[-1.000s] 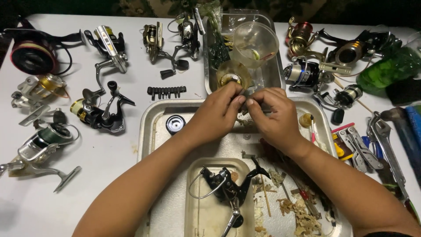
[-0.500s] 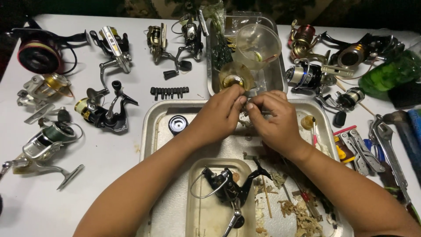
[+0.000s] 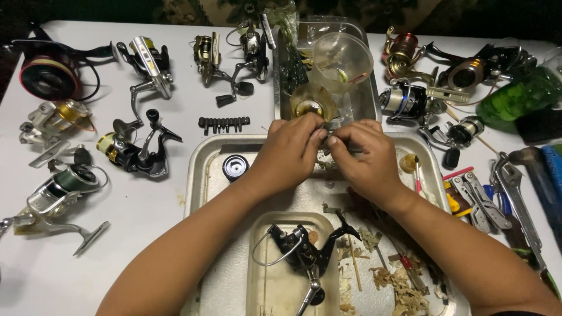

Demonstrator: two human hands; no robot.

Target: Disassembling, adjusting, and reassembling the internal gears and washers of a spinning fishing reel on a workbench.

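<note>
Both hands meet over the metal tray's [image 3: 205, 169] far edge, the left hand [image 3: 291, 151] and right hand [image 3: 364, 157] pinching fingertips together on a small part [image 3: 325, 136] mostly hidden between them, held above the tray so dropped bits land inside.

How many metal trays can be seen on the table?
3: a large tray nearest the camera, a smaller tray lying inside it, and a deep tray behind them. None seems hidden.
</note>
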